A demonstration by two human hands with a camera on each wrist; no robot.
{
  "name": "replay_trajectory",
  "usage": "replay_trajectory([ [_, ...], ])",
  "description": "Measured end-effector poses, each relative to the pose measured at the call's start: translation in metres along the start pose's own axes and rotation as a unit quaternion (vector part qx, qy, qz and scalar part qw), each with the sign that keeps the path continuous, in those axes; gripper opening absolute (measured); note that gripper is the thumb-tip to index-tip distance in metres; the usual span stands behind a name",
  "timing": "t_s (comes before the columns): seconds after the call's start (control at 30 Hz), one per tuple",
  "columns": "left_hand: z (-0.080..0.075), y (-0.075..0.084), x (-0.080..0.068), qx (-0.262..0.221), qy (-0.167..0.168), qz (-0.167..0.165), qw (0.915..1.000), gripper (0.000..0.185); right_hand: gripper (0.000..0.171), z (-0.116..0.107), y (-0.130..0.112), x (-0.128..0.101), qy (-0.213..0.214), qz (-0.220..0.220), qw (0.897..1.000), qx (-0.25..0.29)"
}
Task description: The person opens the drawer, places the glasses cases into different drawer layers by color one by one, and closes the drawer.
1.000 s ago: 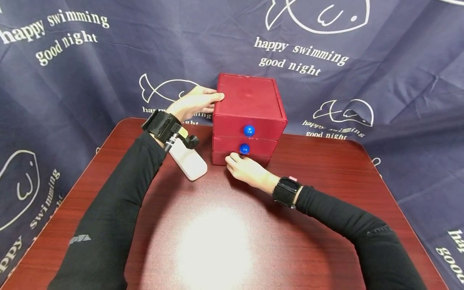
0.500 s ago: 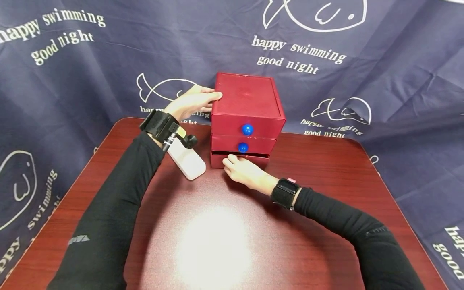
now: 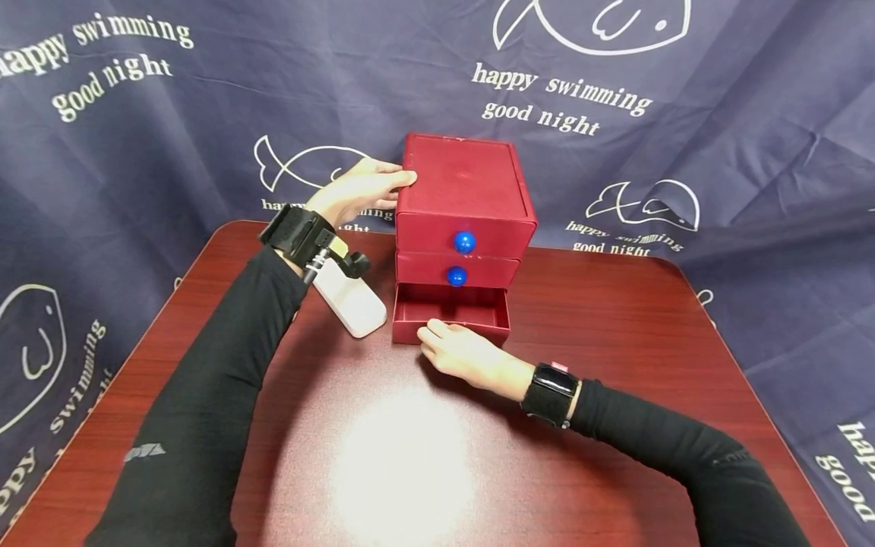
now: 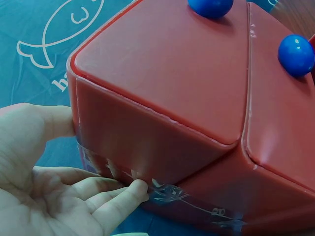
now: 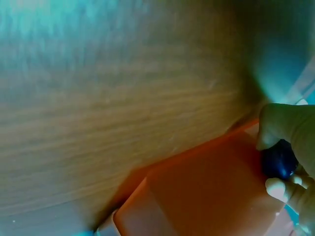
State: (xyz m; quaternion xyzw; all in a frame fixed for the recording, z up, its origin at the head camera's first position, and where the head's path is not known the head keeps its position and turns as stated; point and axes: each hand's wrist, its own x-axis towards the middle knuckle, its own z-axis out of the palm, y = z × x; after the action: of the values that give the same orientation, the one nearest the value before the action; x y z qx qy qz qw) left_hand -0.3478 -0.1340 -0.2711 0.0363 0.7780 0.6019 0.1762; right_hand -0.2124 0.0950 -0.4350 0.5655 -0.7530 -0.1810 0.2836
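A red three-drawer cabinet (image 3: 466, 178) stands at the back of the table. My left hand (image 3: 362, 190) braces its left side, thumb at the top edge; in the left wrist view the fairly straight fingers (image 4: 118, 209) touch the taped side wall. Low at the front, my right hand (image 3: 468, 355) is at the bottom drawer (image 3: 406, 332), which is pulled partway out and shows a bare inside. In the right wrist view, thumb and fingers pinch that drawer's dark blue knob (image 5: 278, 160). The upper two drawers, with blue knobs (image 3: 465, 242), are closed.
A white rounded oblong object (image 3: 355, 304) lies left of the cabinet, partly under my left wrist. Behind the reddish-brown table (image 3: 601, 327) hangs a dark blue printed curtain (image 3: 424, 68). Bright glare covers the table's front middle.
The bottom drawer has gone from closed to partly pulled out, moving toward me with my right hand at its front. My left hand has stayed on the cabinet's side.
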Motion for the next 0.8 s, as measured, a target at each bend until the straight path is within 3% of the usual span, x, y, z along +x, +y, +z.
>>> replay_trajectory([
  [0.2,0.000,0.000,0.000,0.001,-0.004,0.003,1.0000,0.060,0.015,-0.011,-0.010,-0.006,-0.007,-0.021,1.000,0.008],
  [0.4,0.000,0.001,0.000,0.005,-0.009,0.005,0.9999,0.059,0.008,-0.024,-0.022,-0.011,-0.004,-0.036,0.999,0.025],
  [0.8,0.000,0.001,-0.001,0.009,-0.003,0.007,0.9999,0.058,0.007,-0.045,-0.038,-0.019,0.004,-0.067,0.998,0.006],
])
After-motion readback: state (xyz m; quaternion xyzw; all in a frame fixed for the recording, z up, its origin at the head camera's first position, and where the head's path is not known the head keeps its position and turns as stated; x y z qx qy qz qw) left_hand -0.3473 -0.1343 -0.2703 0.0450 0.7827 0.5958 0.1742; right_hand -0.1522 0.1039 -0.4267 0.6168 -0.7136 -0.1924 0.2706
